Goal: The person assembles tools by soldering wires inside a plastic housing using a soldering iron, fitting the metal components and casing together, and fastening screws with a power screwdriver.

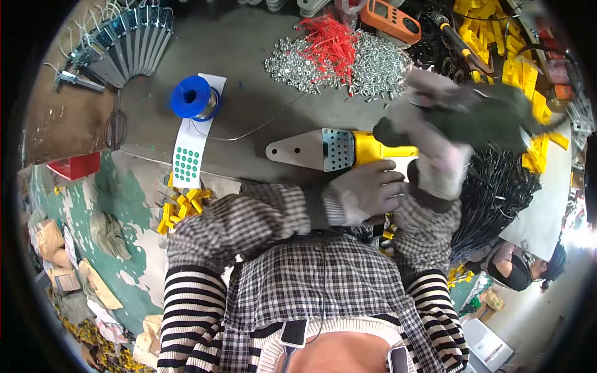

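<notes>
My left hand (368, 191), in a grey glove, lies with bent fingers over the near edge of a yellow handle (368, 148). A perforated metal plate (338, 150) and a flat grey tapered blade (300, 150) with two holes extend leftward from that handle. Gloved in grey and blurred by motion, my right hand (443, 133) is wrapped round a dark power tool (491, 118) that looks like an electric screwdriver. This tool is above the bench, right of the handle; its tip is too smeared to make out.
Loose screws (379, 68), nuts (289, 65) and red strips (329, 46) lie at the back, beside an orange meter (390, 20). A blue wire spool (191, 97) stands on a sticker sheet (187, 163). Black cable ties (497, 193) and yellow parts (525, 74) fill the right; another person (513, 264) is beyond.
</notes>
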`<control>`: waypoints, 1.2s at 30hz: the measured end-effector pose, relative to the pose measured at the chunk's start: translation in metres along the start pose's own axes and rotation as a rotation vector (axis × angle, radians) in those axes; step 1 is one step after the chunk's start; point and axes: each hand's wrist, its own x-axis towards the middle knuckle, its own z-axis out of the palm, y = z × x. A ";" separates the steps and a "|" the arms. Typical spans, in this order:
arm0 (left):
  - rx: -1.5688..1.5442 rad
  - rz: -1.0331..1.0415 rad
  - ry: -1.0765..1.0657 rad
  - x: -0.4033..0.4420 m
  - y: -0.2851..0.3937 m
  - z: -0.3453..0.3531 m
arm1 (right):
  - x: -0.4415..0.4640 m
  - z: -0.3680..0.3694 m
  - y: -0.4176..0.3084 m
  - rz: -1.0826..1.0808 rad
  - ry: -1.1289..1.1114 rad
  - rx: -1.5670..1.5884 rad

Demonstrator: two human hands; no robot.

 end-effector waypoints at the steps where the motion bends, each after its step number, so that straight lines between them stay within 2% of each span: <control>1: 0.040 0.319 0.187 -0.004 -0.008 -0.013 | -0.009 -0.017 -0.006 0.017 -0.013 0.290; 2: 0.098 0.057 0.108 -0.016 -0.009 -0.035 | -0.012 -0.027 0.006 -0.082 -0.089 0.705; 3: 0.155 -0.201 0.024 -0.028 -0.012 -0.057 | -0.005 -0.052 0.010 -0.261 -0.192 0.762; 5: 0.535 -0.389 0.106 -0.047 -0.031 -0.075 | -0.021 -0.064 0.000 -0.203 0.229 0.923; 7: 0.440 -0.686 -0.342 -0.045 -0.038 -0.081 | -0.024 -0.086 0.025 -0.057 0.539 0.979; 8: 0.410 -0.641 -0.357 -0.048 -0.041 -0.083 | -0.024 -0.088 0.042 0.002 0.663 0.865; 9: 0.419 -0.636 -0.360 -0.049 -0.045 -0.087 | -0.025 -0.094 0.065 0.050 0.678 0.899; 11: 0.189 -0.622 -0.579 -0.044 -0.062 -0.098 | -0.025 -0.082 0.089 0.134 0.790 0.971; 15: 0.171 -0.636 -0.598 -0.052 -0.061 -0.108 | -0.028 -0.080 0.127 0.106 0.649 1.220; 20: 0.498 -0.619 -0.688 -0.045 -0.040 -0.112 | -0.020 -0.064 0.130 0.163 0.726 1.226; 21: 0.504 -0.620 -0.690 -0.046 -0.040 -0.111 | -0.019 -0.062 0.129 0.183 0.721 1.202; 23: 0.570 -0.492 -0.540 -0.052 -0.042 -0.107 | -0.020 -0.060 0.129 0.179 0.726 1.205; 27: 0.614 -0.477 -0.518 -0.060 -0.042 -0.107 | -0.027 -0.061 0.125 0.184 0.680 1.288; 33: 0.618 -0.517 -0.535 -0.056 -0.042 -0.110 | -0.025 -0.048 0.124 0.204 0.703 1.229; 34: 0.587 -0.557 -0.549 -0.053 -0.041 -0.111 | -0.026 -0.045 0.127 0.173 0.651 1.274; 36: 0.554 -0.602 -0.561 -0.052 -0.041 -0.110 | -0.026 -0.043 0.128 0.223 0.691 1.284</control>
